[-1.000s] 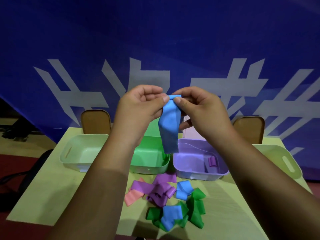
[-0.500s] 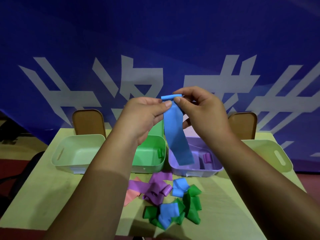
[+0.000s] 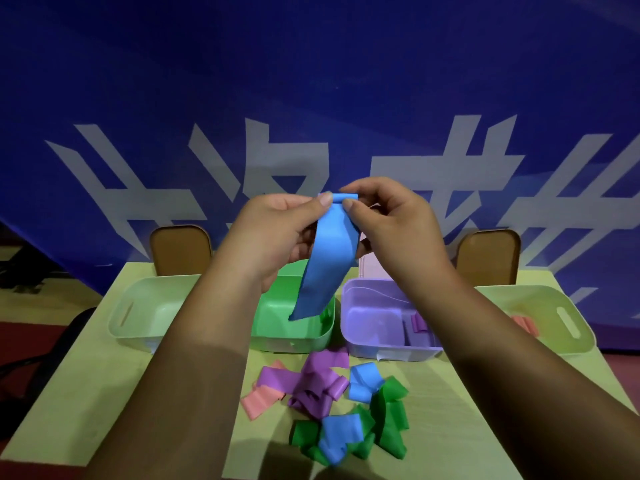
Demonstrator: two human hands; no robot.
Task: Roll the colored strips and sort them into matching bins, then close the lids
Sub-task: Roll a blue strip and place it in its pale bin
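Hands meet in the air above the bins. The left hand (image 3: 277, 230) and the right hand (image 3: 391, 223) both pinch the top end of one blue strip (image 3: 325, 265) between thumb and fingers, where the end is folded over. The rest of the strip hangs down in front of the green bin (image 3: 294, 330).

Four open bins stand in a row on the table (image 3: 104, 393): a left pale bin (image 3: 138, 317), the green bin, a purple bin (image 3: 374, 323) and a right pale bin (image 3: 554, 317). One purple roll (image 3: 419, 322) lies in the purple bin and one pink roll (image 3: 524, 323) in the right pale bin. A brown lid (image 3: 180, 251) stands behind the left pale bin and a second brown lid (image 3: 488, 258) behind the right one.

In the pile (image 3: 322, 400) nearer the front I count two loose blue strips (image 3: 363, 381). The green, purple and pink ones overlap too much to count.
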